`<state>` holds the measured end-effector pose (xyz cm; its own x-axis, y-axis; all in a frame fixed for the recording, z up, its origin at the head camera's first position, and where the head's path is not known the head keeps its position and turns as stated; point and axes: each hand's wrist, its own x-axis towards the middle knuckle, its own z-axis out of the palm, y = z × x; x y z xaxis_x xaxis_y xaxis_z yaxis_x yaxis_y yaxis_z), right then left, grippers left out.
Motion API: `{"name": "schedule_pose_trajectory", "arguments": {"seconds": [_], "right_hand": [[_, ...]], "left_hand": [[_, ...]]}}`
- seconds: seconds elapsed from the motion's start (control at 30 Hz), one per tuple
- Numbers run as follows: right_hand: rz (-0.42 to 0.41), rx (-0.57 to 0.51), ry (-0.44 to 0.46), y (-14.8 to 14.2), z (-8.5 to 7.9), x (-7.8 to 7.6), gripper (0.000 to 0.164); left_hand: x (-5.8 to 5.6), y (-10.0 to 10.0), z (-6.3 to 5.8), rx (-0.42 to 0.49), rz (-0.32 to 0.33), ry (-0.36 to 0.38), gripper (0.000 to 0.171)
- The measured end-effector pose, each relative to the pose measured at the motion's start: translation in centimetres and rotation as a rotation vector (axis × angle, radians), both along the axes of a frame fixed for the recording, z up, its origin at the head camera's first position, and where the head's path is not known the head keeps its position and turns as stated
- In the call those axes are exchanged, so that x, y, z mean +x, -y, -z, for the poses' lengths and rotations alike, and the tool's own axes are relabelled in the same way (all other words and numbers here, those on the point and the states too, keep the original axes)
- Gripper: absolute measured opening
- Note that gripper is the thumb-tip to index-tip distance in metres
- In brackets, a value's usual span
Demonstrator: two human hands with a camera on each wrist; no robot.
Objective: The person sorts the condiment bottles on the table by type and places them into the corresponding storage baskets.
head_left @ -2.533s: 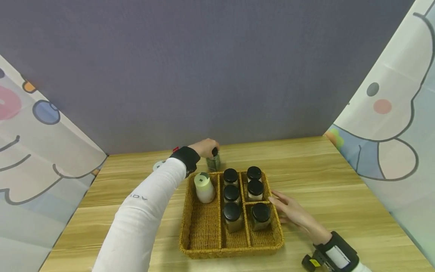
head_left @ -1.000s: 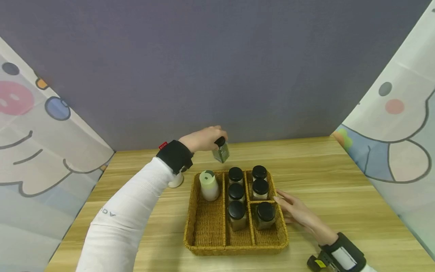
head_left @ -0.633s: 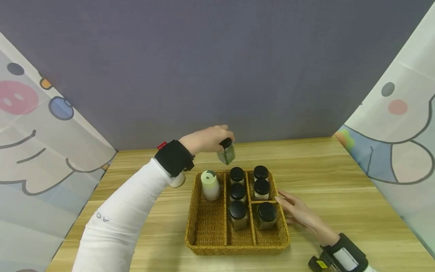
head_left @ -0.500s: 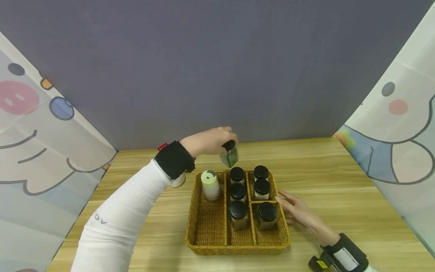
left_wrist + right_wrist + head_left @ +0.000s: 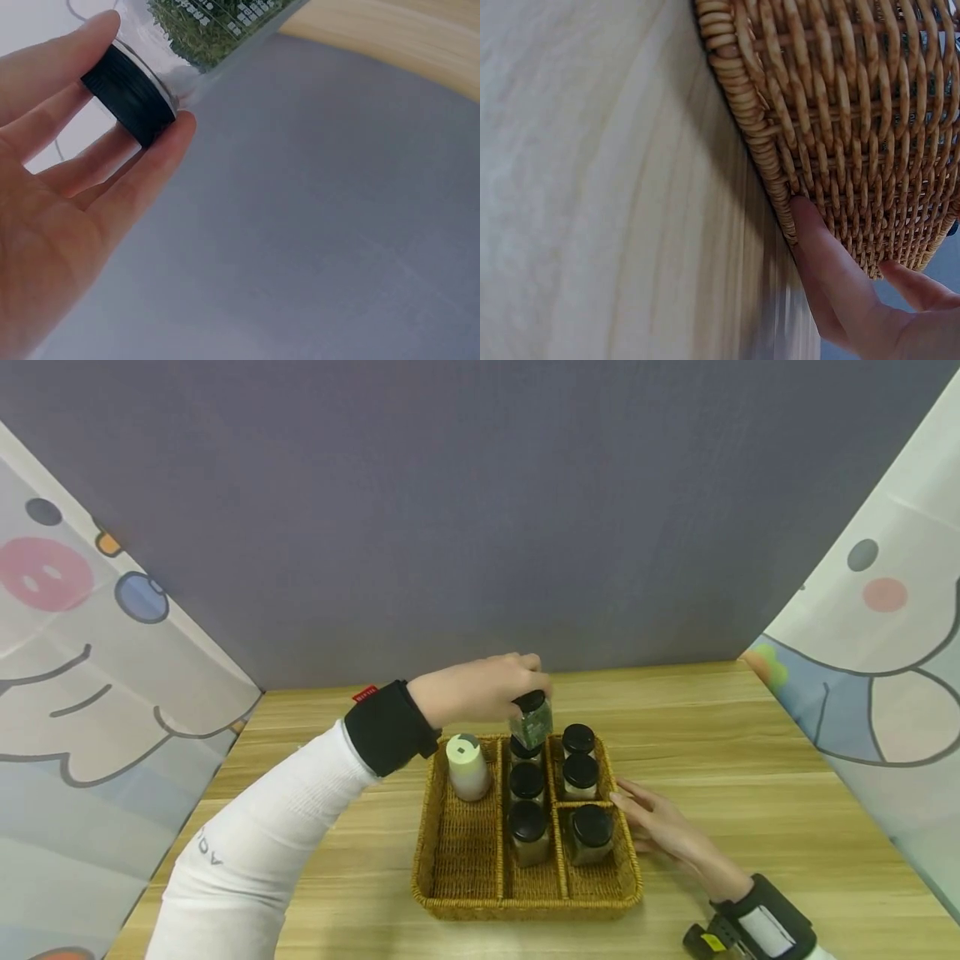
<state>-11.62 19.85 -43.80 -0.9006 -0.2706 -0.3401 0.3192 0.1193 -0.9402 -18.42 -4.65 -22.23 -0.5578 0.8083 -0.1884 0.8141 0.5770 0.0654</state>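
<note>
My left hand pinches the black lid of a glass spice jar between thumb and fingers. Dried green herbs and white print show through its glass in the left wrist view. The jar hangs tilted over the back of the middle compartment of a wicker basket, overlapping the rearmost jar there. At the basket's right side, my right hand touches the outer wall with extended fingers. The right wrist view shows its fingertips against the weave, one of them low near the tabletop.
A pale green-capped bottle stands in the left compartment. Black-lidded jars line the middle one. Two more jars fill the back right section, and a single jar is in the front right. A grey wall rises behind the wooden table.
My left hand has lifted the herb jar off the table behind the basket and carried it right and toward me, over the rear rim. The right hand stays against the basket.
</note>
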Motion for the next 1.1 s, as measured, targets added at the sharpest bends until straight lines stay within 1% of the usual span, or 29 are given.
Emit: {"name": "schedule_pose_trajectory", "arguments": {"seconds": [0.2, 0.37, 0.43, 0.63, 0.77, 0.87, 1.0, 1.1], "right_hand": [[0.001, -0.011, 0.005, 0.1, 0.0, 0.0, 0.070], [0.000, -0.016, 0.004, 0.1, 0.0, -0.1, 0.070], [-0.003, -0.016, 0.001, 0.1, 0.0, -0.1, 0.070], [-0.036, -0.039, -0.009, 0.0, 0.0, -0.2, 0.071], [-0.048, -0.043, -0.009, 0.0, 0.0, -0.2, 0.071], [-0.043, -0.035, -0.004, 0.0, 0.0, -0.2, 0.071], [-0.033, -0.017, 0.003, 0.0, 0.0, -0.2, 0.070], [-0.034, -0.007, 0.007, 0.0, -0.1, -0.1, 0.070]], "left_hand": [[1.3, -0.5, -0.4, -0.013, 0.045, 0.017, 0.039], [2.2, -1.0, -0.5, -0.026, 0.108, 0.001, 0.040], [2.6, -1.3, -0.5, -0.040, 0.122, 0.002, 0.041], [3.8, -2.0, -0.6, -0.104, 0.140, 0.009, 0.041], [4.4, -2.3, -0.5, -0.112, 0.163, 0.018, 0.041], [4.8, -2.5, -0.4, -0.110, 0.210, -0.027, 0.039], [5.3, -2.7, -0.2, -0.112, 0.276, -0.106, 0.037], [5.6, -2.8, -0.1, -0.105, 0.302, -0.116, 0.038]]}}
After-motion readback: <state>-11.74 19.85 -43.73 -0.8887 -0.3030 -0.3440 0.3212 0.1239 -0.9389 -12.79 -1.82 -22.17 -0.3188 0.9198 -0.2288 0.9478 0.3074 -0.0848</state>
